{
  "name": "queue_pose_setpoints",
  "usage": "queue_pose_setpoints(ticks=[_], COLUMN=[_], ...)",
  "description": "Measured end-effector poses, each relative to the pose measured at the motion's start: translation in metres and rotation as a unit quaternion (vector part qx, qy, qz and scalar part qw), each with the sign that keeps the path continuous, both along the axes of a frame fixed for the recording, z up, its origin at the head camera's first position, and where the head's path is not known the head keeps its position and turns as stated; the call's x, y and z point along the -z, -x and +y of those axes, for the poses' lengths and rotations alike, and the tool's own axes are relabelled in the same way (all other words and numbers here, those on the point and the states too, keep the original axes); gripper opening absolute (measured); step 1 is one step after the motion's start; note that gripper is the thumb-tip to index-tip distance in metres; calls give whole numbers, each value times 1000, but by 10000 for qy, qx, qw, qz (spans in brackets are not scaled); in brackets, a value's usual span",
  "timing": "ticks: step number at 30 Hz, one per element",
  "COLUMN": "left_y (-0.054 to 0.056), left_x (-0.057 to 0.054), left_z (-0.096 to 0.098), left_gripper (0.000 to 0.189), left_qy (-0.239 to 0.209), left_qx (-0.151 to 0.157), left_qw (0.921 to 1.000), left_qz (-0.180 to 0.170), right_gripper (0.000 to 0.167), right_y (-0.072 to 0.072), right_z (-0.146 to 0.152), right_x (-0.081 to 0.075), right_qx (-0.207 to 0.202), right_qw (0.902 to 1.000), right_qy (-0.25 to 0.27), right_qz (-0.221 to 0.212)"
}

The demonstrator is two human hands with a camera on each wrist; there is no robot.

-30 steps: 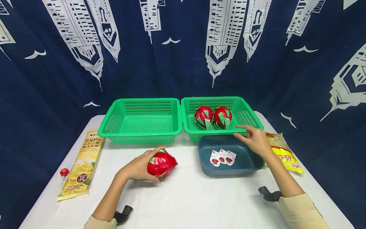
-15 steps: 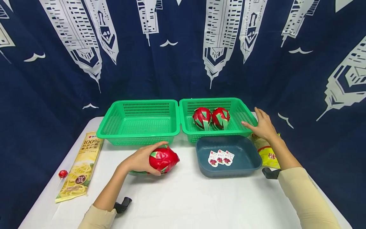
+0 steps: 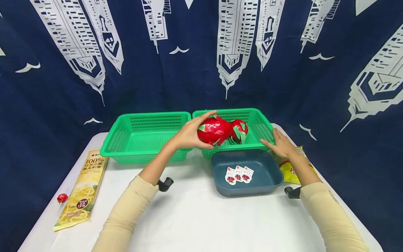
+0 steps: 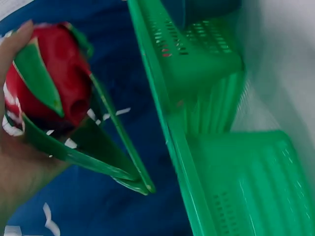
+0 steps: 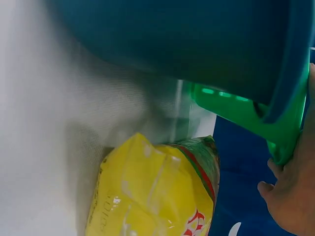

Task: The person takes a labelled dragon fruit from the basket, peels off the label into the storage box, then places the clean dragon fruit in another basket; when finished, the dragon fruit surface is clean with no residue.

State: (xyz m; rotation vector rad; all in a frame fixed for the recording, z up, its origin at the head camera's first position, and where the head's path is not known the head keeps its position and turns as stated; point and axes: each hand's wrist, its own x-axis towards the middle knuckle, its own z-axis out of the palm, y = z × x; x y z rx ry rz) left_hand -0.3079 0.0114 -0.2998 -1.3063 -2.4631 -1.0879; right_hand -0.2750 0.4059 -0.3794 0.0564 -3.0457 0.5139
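My left hand (image 3: 189, 134) grips a red dragon fruit (image 3: 216, 130) with green leaf tips, holding it over the front left of the right-hand green basket (image 3: 259, 129). In the left wrist view the dragon fruit (image 4: 61, 81) lies against the palm, with long green leaves hanging past the fingers. One dragon fruit (image 3: 240, 132) shows inside that basket; the held one hides whatever is behind it. At the basket's front right corner my right hand (image 3: 281, 143) holds the rim, thumb on the near side and fingers outside. The right wrist view shows the fingers at the green corner (image 5: 283, 147).
A second green basket (image 3: 148, 152) stands on the left. In front is a dark blue bin (image 3: 220, 187) with dragon fruit stickers (image 3: 239, 174). A yellow bag (image 3: 289, 173) lies right; a pasta packet (image 3: 83, 189) and a red lollipop (image 3: 62, 198) lie left.
My left hand has carried the dragon fruit from the table up and right over the right basket. My right hand has shifted from above the bin to that basket's corner.
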Motion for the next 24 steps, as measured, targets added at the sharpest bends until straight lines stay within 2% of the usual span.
queue_pose_setpoints(ticks=[4,8,12,15,20,24], left_y=[28,45,52,56,60,61], left_x=[5,16,29,39,56,61], left_z=[40,76,103,115,122,121], left_gripper=[106,105,104,104,103,102], left_qy=[-270,-161,198,372,673,585], left_qx=[-194,-338,-175,-35,-151,-200], left_qw=[9994,9990,9977,9954,9885,9808], left_qz=[63,-250,-626,-880,-1343,-1851], right_gripper=[93,94,94,94,93,93], right_y=[2,3,2,1,-1,-1], right_z=[-3,-3,0,2,1,1], right_x=[5,9,10,10,10,8], right_qx=[28,14,70,125,153,187], right_qw=[9999,9998,9998,9997,9993,9989], right_qy=[38,88,113,141,275,327], right_qz=[91,152,173,169,219,264])
